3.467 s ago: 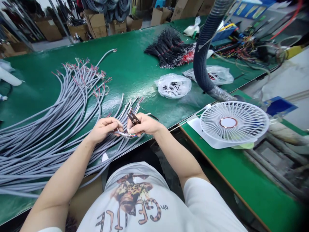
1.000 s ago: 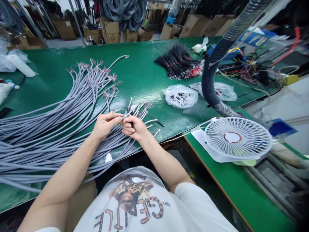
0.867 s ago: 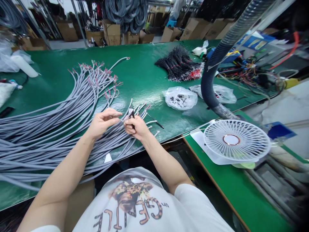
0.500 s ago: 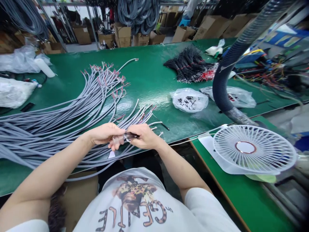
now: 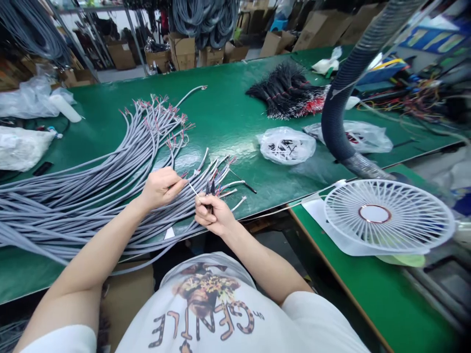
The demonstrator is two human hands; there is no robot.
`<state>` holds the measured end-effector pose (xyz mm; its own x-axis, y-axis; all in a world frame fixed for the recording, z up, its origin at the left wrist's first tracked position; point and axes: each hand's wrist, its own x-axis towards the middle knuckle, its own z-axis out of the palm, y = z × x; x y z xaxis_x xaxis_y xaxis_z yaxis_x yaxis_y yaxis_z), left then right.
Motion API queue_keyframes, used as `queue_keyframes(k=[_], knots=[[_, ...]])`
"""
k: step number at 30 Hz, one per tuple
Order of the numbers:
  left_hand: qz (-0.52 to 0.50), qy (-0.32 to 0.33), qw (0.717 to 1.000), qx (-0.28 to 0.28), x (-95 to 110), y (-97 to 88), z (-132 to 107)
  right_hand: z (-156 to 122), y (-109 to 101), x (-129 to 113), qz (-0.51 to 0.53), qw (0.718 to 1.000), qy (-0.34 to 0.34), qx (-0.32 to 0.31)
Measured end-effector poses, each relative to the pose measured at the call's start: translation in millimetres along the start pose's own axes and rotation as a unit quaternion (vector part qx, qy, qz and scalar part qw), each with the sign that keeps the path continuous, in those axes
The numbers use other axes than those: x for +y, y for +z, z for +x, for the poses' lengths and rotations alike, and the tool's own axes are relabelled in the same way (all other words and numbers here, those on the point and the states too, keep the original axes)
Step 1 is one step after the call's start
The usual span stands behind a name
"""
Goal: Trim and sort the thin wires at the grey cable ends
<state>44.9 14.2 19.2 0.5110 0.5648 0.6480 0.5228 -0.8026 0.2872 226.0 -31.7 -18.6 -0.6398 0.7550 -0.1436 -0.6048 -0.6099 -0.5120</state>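
Observation:
My left hand [image 5: 164, 187] is closed in a pinch over the grey cables. From its fingertips a thin white strand [image 5: 192, 188] runs taut down to the fingers of my right hand [image 5: 215, 214]. That hand is wrapped round small dark pliers [image 5: 210, 188], whose jaws point up and away from me; their handles are mostly hidden in the palm. Behind and beneath both hands lies a bundle of grey cables [image 5: 110, 215], its stripped ends [image 5: 224, 169] showing white, red and dark wires just beyond the right hand.
A second fan of grey cable ends [image 5: 158, 115] spreads at the back left. Clear bags of small parts [image 5: 287, 145], black wire bundles [image 5: 283, 90] and a ribbed hose [image 5: 334, 113] stand to the right. A white fan [image 5: 390, 218] sits near the right table edge.
My hands have moved apart. The left has gone up and left, stretching the white strand between them, while the right has turned so the pliers' jaws point upward.

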Motion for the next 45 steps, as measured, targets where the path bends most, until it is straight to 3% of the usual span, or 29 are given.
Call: queue_keyframes(k=[3,5,8,10,12,15,21,24,26,28,31,33,34,36,38,40,42,43,44,45], knots=[[-0.035,-0.022,0.999,-0.018,-7,16.6,11,-8,-8,-12,-0.032,0.997,-0.048,0.053],[-0.095,-0.074,0.992,-0.026,-7,24.3,16,-13,-14,-19,-0.069,0.992,-0.064,0.084],[-0.226,-0.181,0.956,-0.05,-4,30.7,15,-23,-22,-26,-0.144,0.979,-0.079,0.119],[-0.3,-0.231,0.923,-0.072,-1,33.2,12,-30,-24,-34,-0.216,0.954,-0.126,0.162],[-0.344,-0.262,0.897,-0.086,2,35.5,9,-37,-23,-46,-0.314,0.904,-0.197,0.213],[-0.371,-0.282,0.879,-0.103,7,38.2,8,-43,-14,-70,-0.491,0.794,-0.278,0.226],[-0.368,-0.301,0.871,-0.125,17,37.9,10,-32,3,-102,-0.746,0.599,-0.284,0.069],[-0.401,-0.331,0.846,-0.116,18,39.5,7,-25,5,-101,-0.795,0.545,-0.266,0.018],[-0.417,-0.35,0.831,-0.116,18,41.7,6,-24,7,-99,-0.808,0.528,-0.263,0.012],[-0.411,-0.344,0.834,-0.132,17,43.8,4,-26,10,-96,-0.818,0.517,-0.252,0.006],[-0.376,-0.287,0.864,-0.173,18,44.2,4,-26,16,-97,-0.825,0.521,-0.217,-0.021],[-0.359,-0.235,0.881,-0.198,19,41.3,4,-21,16,-99,-0.802,0.564,-0.192,-0.042],[-0.356,-0.212,0.886,-0.21,19,38.8,4,-18,14,-100,-0.775,0.606,-0.173,-0.049],[-0.359,-0.182,0.888,-0.223,20,32.5,3,-10,6,-100,-0.686,0.718,-0.109,-0.041],[-0.371,-0.184,0.885,-0.212,19,26.3,2,-2,-5,-94,-0.57,0.821,-0.03,-0.008],[-0.383,-0.22,0.883,-0.16,18,22.7,2,3,-15,-81,-0.465,0.885,-0.01,0.029],[-0.388,-0.278,0.874,-0.087,15,23.3,3,3,-20,-64,-0.407,0.907,-0.083,0.065],[-0.389,-0.307,0.867,-0.056,14,25.1,3,1,-20,-56,-0.407,0.897,-0.148,0.089],[-0.388,-0.33,0.86,-0.034,14,27.6,4,-3,-19,-48,-0.432,0.867,-0.219,0.115],[-0.385,-0.345,0.856,-0.02,14,30.5,4,-7,-17,-42,-0.477,0.82,-0.287,0.135]])
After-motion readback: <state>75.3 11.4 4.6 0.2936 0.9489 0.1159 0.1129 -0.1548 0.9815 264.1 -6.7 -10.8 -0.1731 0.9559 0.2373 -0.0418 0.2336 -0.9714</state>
